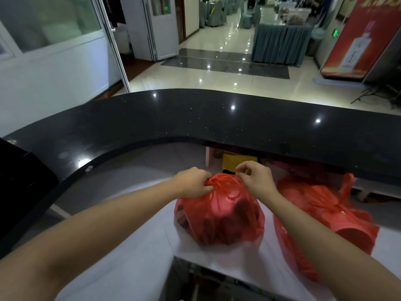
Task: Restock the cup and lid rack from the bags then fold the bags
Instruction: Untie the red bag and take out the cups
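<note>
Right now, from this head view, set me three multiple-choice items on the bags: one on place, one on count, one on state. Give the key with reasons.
1. Where does the second red bag lie relative to the bag being handled?
A. To its right on the white surface
B. On the black counter
C. On the tiled floor beyond the counter

2. How many red bags are in view?
A. One
B. Two
C. Four

3. What state is the handled bag's top in?
A. Wide open and folded flat
B. Bunched into a knot, pinched by both hands
C. Torn away

Key: 1 A, since the second bag sits right of the first, below the counter edge. 2 B, since only two red bags show. 3 B, since the left hand and right hand pinch the gathered plastic at the knot.
</note>
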`<state>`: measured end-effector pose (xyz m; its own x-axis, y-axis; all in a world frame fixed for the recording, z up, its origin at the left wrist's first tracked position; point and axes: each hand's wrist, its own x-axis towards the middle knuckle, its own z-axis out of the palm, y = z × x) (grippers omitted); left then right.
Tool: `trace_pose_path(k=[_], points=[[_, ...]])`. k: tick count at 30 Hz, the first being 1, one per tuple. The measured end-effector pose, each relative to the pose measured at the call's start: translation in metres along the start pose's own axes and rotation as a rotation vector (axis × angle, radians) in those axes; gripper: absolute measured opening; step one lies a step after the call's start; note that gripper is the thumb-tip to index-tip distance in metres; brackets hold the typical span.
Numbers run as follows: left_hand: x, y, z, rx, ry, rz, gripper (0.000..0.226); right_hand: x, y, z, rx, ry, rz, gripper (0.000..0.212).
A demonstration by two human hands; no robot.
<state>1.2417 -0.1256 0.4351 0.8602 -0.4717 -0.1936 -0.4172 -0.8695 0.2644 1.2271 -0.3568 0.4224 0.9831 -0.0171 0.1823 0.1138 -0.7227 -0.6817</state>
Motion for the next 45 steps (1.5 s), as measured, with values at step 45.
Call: trace_pose_path(k=[45], points=[[-0.043, 0.022, 0.106, -0.629, 0.373, 0.214, 0.017, -0.101, 0.016, 0.032, -0.116, -0.050, -0.348, 0.017]])
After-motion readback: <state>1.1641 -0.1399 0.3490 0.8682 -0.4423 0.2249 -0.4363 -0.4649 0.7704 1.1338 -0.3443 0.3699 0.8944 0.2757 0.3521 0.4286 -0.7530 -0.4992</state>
